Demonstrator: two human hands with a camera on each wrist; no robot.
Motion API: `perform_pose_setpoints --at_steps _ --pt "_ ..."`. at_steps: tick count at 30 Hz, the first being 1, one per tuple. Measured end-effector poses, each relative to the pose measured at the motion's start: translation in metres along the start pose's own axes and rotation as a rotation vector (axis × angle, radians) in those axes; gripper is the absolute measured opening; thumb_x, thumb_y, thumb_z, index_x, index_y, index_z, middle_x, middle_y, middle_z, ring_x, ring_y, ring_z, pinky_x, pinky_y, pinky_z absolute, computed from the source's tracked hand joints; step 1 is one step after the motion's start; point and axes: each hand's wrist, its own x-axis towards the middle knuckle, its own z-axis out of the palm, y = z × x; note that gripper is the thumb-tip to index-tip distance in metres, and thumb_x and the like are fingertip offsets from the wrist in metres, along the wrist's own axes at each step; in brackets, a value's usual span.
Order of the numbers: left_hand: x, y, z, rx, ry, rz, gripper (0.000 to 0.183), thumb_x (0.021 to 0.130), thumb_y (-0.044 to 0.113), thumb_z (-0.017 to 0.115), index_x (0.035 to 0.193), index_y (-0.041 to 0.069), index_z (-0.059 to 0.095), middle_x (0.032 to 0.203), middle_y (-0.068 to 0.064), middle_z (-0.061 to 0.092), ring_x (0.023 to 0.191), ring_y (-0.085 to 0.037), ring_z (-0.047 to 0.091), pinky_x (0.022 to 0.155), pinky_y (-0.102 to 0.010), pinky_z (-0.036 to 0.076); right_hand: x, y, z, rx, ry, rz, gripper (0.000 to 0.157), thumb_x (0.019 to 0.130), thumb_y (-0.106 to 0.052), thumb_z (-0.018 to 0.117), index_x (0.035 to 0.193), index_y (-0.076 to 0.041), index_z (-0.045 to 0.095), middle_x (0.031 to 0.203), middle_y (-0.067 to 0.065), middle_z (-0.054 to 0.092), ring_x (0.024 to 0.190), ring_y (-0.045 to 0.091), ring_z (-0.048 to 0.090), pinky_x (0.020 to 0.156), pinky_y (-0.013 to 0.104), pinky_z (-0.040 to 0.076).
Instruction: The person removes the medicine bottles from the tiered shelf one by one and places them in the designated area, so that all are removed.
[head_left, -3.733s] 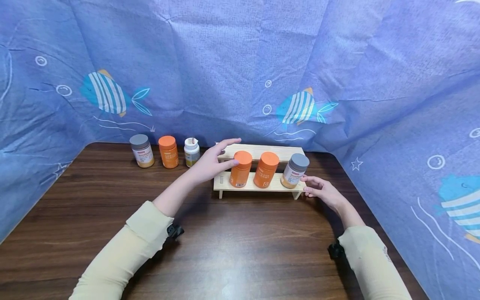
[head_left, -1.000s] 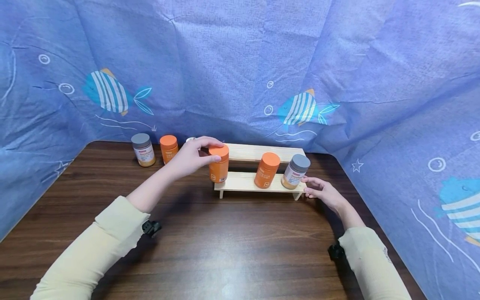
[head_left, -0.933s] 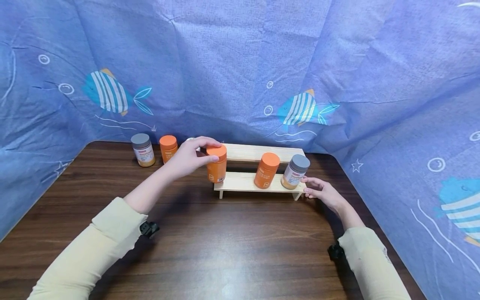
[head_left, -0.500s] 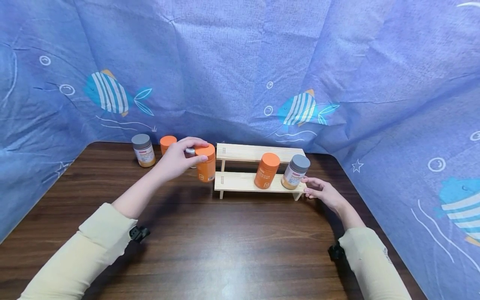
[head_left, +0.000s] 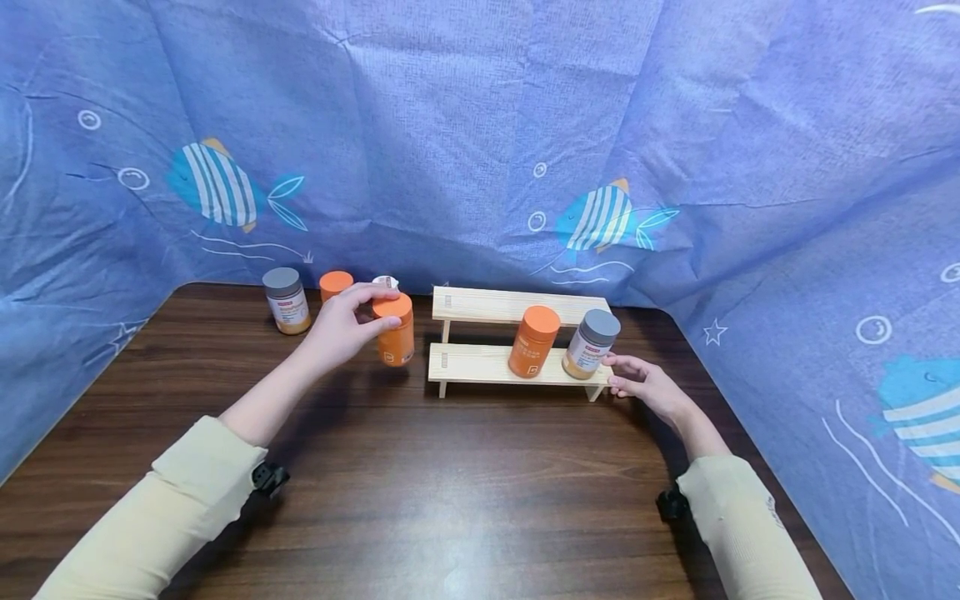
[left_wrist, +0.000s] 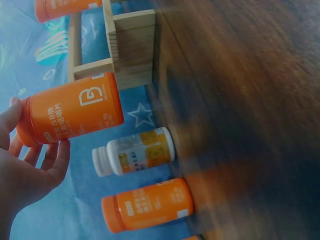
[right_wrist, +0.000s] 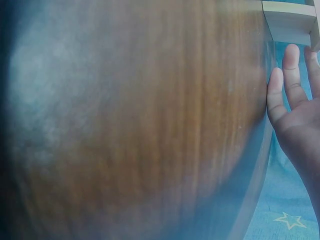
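Note:
My left hand [head_left: 337, 327] grips an orange jar [head_left: 395, 340] near its lid, fingers on top and thumb in front. The jar is upright, just left of a two-tier wooden shelf [head_left: 483, 360]; in the left wrist view, its base [left_wrist: 116, 100] shows apart from the table. At the shelf's far end my right hand [head_left: 654, 389] holds the lower board's right end between thumb and fingers. A second orange jar [head_left: 534, 343] and a grey-lidded jar [head_left: 588, 346] stand on the lower tier.
Behind the left hand, a grey-lidded jar [head_left: 287, 302], another orange jar [head_left: 336, 283] and a white bottle [left_wrist: 142, 152] stand in a row along the table's back. A blue fish-print cloth [head_left: 420, 150] hangs behind the dark wooden table [head_left: 465, 483].
My left hand has gripped the leftmost orange jar, lifted it off the lower tier and carried it left past the shelf's end. The right hand stays at the shelf's right end.

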Motion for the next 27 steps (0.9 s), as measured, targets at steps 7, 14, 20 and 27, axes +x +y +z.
perform_pose_setpoints --at_steps 7,14,20,27 --pt "0.000 -0.012 0.005 0.028 0.034 -0.031 0.043 0.083 0.026 0.073 0.122 0.012 0.062 0.126 -0.007 0.057 0.102 -0.022 0.057 0.079 -0.036 0.052 0.001 0.002 -0.002 0.007 0.000 -0.007 0.042 0.091 -0.019 0.064 0.127 -0.001 0.052 0.126 0.011 0.051 0.083 0.012 0.062 0.073 0.025 0.053" --pt "0.003 -0.028 0.010 0.043 0.043 -0.067 0.044 0.083 0.030 0.073 0.122 0.013 0.062 0.128 -0.008 0.056 0.107 -0.023 0.055 0.082 -0.041 0.050 0.001 -0.001 -0.001 0.015 -0.003 0.012 0.049 0.090 -0.020 0.065 0.130 0.003 0.048 0.135 0.022 0.043 0.084 0.012 0.062 0.074 0.025 0.053" --pt "0.005 -0.037 0.015 0.050 0.044 -0.086 0.043 0.082 0.026 0.075 0.120 0.009 0.063 0.127 -0.012 0.057 0.116 -0.028 0.052 0.092 -0.047 0.045 0.000 -0.002 -0.001 0.007 0.012 0.023 0.047 0.088 -0.022 0.067 0.127 -0.001 0.051 0.127 0.013 0.050 0.083 0.012 0.062 0.074 0.026 0.054" --pt "0.006 -0.044 0.018 0.054 0.030 -0.111 0.044 0.081 0.026 0.075 0.119 0.007 0.062 0.122 -0.014 0.058 0.112 -0.028 0.053 0.091 -0.048 0.045 0.001 0.000 -0.001 0.004 -0.004 0.022 0.049 0.090 -0.020 0.065 0.130 0.003 0.047 0.127 0.017 0.049 0.083 0.012 0.062 0.074 0.026 0.053"
